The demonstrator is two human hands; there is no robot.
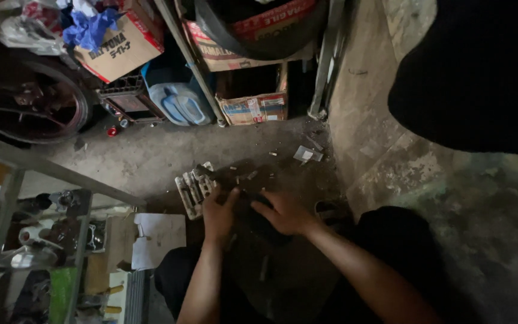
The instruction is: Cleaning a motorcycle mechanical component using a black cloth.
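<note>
My left hand (pixel 218 211) rests on a dark part (pixel 258 221) on the floor, grip unclear | right hand (pixel 286 213) lies open-fingered on it | finned grey metal casing (pixel 194 188) just beyond my left hand | progress: part still being handled, too dim to judge.

floor (pixel 151 159): rough concrete | ribbed part (pixel 193 189): dull metal | boxes (pixel 253 108): cardboard

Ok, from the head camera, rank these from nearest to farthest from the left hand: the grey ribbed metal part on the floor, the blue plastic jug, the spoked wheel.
1. Grey ribbed metal part: on the concrete floor, touching or nearly touching the left hand on its upper left.
2. Blue plastic jug: farther up, under the shelf frame.
3. Spoked wheel: far upper left, against the clutter.
</note>
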